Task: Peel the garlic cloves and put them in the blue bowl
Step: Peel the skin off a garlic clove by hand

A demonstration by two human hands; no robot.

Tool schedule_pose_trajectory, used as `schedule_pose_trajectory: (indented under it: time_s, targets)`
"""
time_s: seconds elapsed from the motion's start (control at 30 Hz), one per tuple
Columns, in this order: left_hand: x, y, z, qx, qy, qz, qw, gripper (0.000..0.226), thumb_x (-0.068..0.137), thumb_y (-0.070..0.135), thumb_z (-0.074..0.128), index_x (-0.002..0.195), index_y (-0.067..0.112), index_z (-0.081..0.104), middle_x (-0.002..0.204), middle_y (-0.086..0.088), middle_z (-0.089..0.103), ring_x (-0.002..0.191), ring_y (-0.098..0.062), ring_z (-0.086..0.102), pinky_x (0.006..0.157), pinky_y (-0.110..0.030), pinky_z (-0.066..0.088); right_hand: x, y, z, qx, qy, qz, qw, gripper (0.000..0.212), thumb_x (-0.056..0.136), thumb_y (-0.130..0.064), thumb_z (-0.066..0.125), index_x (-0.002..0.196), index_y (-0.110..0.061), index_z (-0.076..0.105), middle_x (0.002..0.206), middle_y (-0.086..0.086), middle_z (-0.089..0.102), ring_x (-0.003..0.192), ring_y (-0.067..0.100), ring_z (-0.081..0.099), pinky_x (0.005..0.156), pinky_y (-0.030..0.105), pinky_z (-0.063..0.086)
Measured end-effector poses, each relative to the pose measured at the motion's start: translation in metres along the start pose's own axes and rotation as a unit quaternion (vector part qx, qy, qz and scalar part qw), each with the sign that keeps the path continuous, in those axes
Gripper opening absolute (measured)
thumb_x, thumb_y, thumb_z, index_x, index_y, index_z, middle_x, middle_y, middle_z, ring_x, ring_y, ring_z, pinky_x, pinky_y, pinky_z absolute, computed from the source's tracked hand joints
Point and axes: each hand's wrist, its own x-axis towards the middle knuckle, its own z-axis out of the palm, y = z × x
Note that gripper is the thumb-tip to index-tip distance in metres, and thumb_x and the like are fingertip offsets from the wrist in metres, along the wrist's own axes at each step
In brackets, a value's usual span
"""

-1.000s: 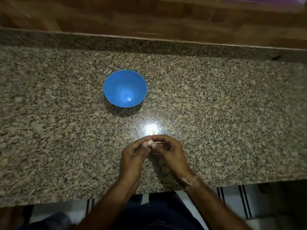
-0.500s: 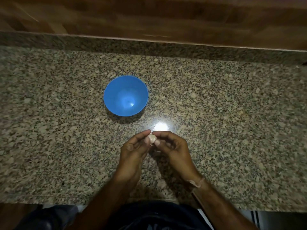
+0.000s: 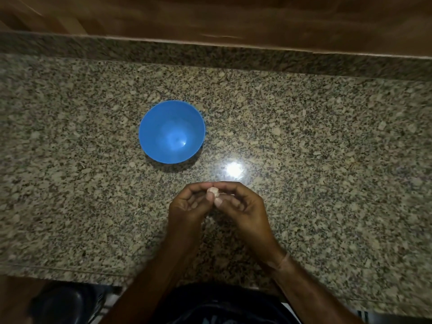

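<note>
Garlic clove (image 3: 214,191), count one: a small pale piece held above the counter (image 3: 327,160), at the point where the fingertips of both hands meet. Whether skin remains on it cannot be told at this size.

Left hand (image 3: 187,206), count one: fingers curled, thumb and forefinger pinching the left side of the garlic clove. The remaining fingers fold toward the palm and carry nothing.

Right hand (image 3: 243,206), count one: fingers curled, thumb and forefinger pinching the right side of the same garlic clove. A thin pale band (image 3: 284,260) circles the wrist behind this hand.

Blue bowl (image 3: 149,136), count one: upright on the counter, beyond the left hand and slightly to its left, apart from both hands. Its inner wall shows plain blue with one small highlight near the bottom.

Light reflection (image 3: 233,169), count one: a bright spot on the polished stone just beyond the right hand's fingertips, between that hand and the blue bowl's right side.

Counter: speckled granite under both hands and forearms. A wooden panel (image 3: 210,17) runs along its far edge, well beyond the hands.

Writing: a dark garment (image 3: 222,305) sits below the forearms, nearest the person. It carries pale print at the lower frame edge, too blurred to read.
</note>
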Motion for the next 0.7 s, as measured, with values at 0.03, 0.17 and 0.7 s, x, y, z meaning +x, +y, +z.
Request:
schedule_pose_trajectory:
  time_s: [0.03, 0.17, 0.7]
  targets:
    - [-0.001, 0.0, 0.001, -0.002, -0.001, -0.006, 1.0, 0.026, 0.088, 0.016, 0.074, 0.112, 0.006, 0.071, 0.112, -0.022, 0.075, 0.106, -0.033, 0.072, 0.1, -0.051, 0.053, 0.0, -0.001, -0.001, 0.006, 0.001, -0.003, 1.0, 0.025, 0.097, 0.002, 0.069, 0.121, 0.0, 0.07, 0.113, 0.02, 0.077, 0.107, 0.036, 0.075, 0.09, 0.041, 0.062]
    - [-0.002, 0.001, 0.002, -0.019, -0.017, -0.035, 0.999, 0.033, 0.09, 0.018, 0.073, 0.12, 0.006, 0.069, 0.118, -0.019, 0.075, 0.11, -0.031, 0.072, 0.099, -0.046, 0.055, 0.0, -0.001, -0.004, 0.023, -0.004, -0.004, 1.0, 0.026, 0.097, 0.005, 0.067, 0.122, 0.002, 0.07, 0.111, 0.018, 0.078, 0.102, 0.03, 0.077, 0.085, 0.033, 0.062]
    - [-0.006, 0.01, 0.0, -0.083, -0.069, -0.069, 0.992, 0.031, 0.089, 0.02, 0.063, 0.117, 0.007, 0.069, 0.109, -0.01, 0.078, 0.102, -0.016, 0.074, 0.082, -0.023, 0.059, -0.011, -0.003, -0.001, -0.211, 0.067, -0.149, 0.964, 0.024, 0.092, 0.0, 0.076, 0.112, -0.013, 0.081, 0.107, -0.006, 0.075, 0.102, 0.017, 0.074, 0.086, 0.036, 0.062]
